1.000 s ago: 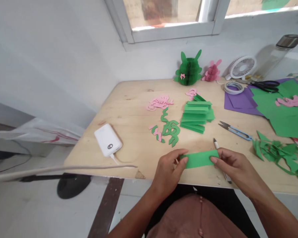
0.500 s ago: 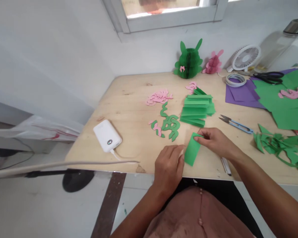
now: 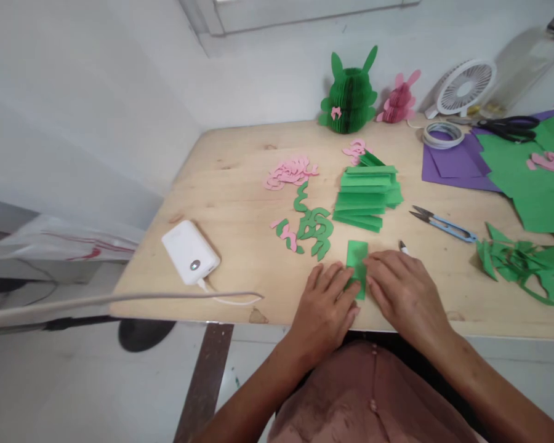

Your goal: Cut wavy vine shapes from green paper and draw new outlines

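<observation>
A folded green paper strip lies on the wooden table near its front edge, with its long side pointing away from me. My left hand rests palm down at the strip's left side, fingers stretched out and slightly apart, some fingertips on the paper. Along the right edge, my right hand has its fingers curled and closed at the paper; its fingertips are partly hidden. Just behind are a stack of pleated green paper strips and several wavy green cut-outs. The tip of a pen-like thing shows beyond my right hand.
Blue thread snips and green scraps lie right. Farther back are pink cut-outs, a tape roll, black scissors, a fan and green and pink honeycomb paper figures. A power bank sits left.
The green strip, tilted and pinched by the right hand before, now lies straight on the table. My left hand has moved onto it; my right hand has come down to its right edge.
</observation>
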Motion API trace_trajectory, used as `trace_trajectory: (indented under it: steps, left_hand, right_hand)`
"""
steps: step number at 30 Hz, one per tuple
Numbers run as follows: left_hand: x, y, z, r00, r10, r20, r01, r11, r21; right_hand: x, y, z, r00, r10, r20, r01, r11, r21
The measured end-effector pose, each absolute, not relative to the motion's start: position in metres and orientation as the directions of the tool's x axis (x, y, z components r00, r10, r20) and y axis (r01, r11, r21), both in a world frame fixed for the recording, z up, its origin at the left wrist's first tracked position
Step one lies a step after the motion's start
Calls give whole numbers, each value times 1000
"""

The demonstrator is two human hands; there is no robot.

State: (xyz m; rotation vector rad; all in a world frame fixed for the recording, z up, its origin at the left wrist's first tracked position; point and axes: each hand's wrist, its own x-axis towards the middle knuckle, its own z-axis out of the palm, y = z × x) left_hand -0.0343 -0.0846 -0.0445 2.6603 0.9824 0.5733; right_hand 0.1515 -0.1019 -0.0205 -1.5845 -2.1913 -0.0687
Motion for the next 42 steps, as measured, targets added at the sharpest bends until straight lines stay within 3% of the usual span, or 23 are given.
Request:
trace_trajectory:
  steps: [5, 9, 22, 28, 35, 42]
  left_hand:
    - [-44, -77, -40, 567, 720, 400, 538, -691, 482]
    - [-50, -74, -41, 482, 764, 429, 579, -645, 498]
    - [-40, -68, -44, 708, 641, 295, 554, -764, 331]
    - [-37, -70, -45, 720, 626, 300, 541, -776, 323]
    - [-25, -81, -41, 646, 693, 319, 559, -715, 420]
    - [-26, -79, -38, 713, 641, 284, 543, -762, 354]
  right_hand:
    - [141, -106, -35, -312, 889, 334, 913, 379, -155]
    - [142, -108, -38, -316, 890, 327, 914, 378, -145]
    - [145, -118, -26, -255, 880, 402, 895, 372, -247]
    - [167, -135, -23, -176, 863, 473, 897, 338, -283]
    - [191, -148, -30, -104, 855, 509, 929, 265, -256]
    - [167, -140, -30, -176, 852, 493, 899, 344, -272]
